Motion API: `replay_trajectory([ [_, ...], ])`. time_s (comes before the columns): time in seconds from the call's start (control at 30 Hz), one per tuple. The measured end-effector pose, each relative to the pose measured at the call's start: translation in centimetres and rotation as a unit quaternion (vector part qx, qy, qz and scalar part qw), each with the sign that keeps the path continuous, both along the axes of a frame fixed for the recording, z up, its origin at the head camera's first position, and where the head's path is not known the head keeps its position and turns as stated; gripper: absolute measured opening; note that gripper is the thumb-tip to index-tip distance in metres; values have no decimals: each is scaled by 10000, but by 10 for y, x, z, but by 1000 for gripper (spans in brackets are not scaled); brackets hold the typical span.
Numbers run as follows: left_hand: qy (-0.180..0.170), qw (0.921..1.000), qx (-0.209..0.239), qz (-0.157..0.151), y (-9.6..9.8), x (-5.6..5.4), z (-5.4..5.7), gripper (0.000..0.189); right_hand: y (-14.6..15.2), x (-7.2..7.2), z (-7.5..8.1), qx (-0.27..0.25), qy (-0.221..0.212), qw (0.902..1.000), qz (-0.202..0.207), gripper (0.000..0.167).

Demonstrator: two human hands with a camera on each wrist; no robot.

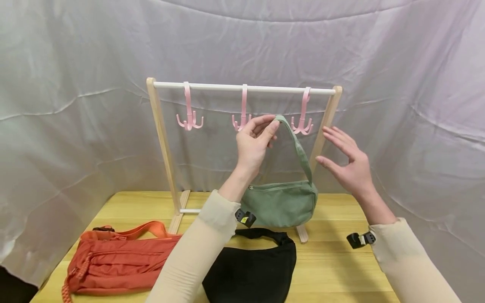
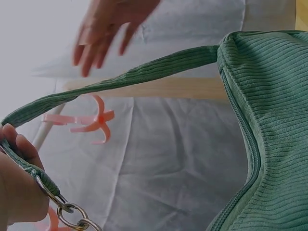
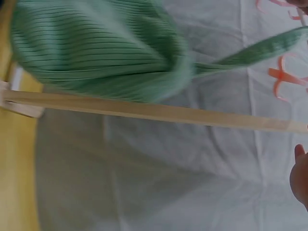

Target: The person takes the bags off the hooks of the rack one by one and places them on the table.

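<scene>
A green corduroy shoulder bag (image 1: 282, 204) hangs in the air from its strap (image 1: 299, 151), which my left hand (image 1: 255, 141) pinches near the top between thumb and fingers. In the left wrist view, metal rings (image 2: 72, 211) at the end of the strap dangle below that hand. To the right of the bag, my right hand (image 1: 350, 166) is held up apart from it, fingers extended and holding nothing. A pink multi-prong hook (image 1: 303, 113) is just behind the strap, on the rack's white bar (image 1: 265, 89). My left hand partly covers the middle pink hook (image 1: 244, 101).
Another pink hook (image 1: 189, 109) hangs at the left of the bar. Wooden posts (image 1: 161, 139) hold up the rack on the yellow wooden table (image 1: 333, 269). A red-orange bag (image 1: 121, 263) and a black bag (image 1: 254, 273) lie in front. Grey cloth (image 1: 94, 84) hangs behind.
</scene>
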State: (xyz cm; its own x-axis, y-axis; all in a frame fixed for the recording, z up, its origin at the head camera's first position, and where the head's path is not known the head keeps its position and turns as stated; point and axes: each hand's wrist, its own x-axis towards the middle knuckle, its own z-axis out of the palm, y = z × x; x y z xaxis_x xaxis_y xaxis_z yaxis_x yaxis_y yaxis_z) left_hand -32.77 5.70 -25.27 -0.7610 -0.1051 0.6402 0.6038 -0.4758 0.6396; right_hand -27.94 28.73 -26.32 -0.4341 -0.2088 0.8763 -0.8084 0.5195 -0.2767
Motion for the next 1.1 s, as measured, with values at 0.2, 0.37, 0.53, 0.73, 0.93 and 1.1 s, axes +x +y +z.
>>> replay_trajectory([
  [0.2, 58, 9999, -147, 8, -3, 7, 1, 23, 11, 2, -44, -21, -286, 9995, 149, 72],
  [0.37, 71, 9999, -88, -50, -5, 14, 1, 24, 26, -1, -83, -11, -754, 9964, 400, 77],
  [0.53, 60, 9999, -10, -117, -8, 22, -2, 23, 32, 5, -112, -64, -1127, 9906, 773, 78],
  [0.73, 144, 9998, 18, -131, -13, 28, -6, 21, 29, 16, -134, -106, -1452, 9874, 620, 75],
  [0.93, 187, 9998, 80, -83, -17, 29, -8, 21, 25, 20, -143, -297, -1839, 9792, 807, 77],
  [1.1, 169, 9998, 124, 12, -23, 28, -12, 21, 19, 21, -148, -543, -1832, 9759, 1053, 71],
])
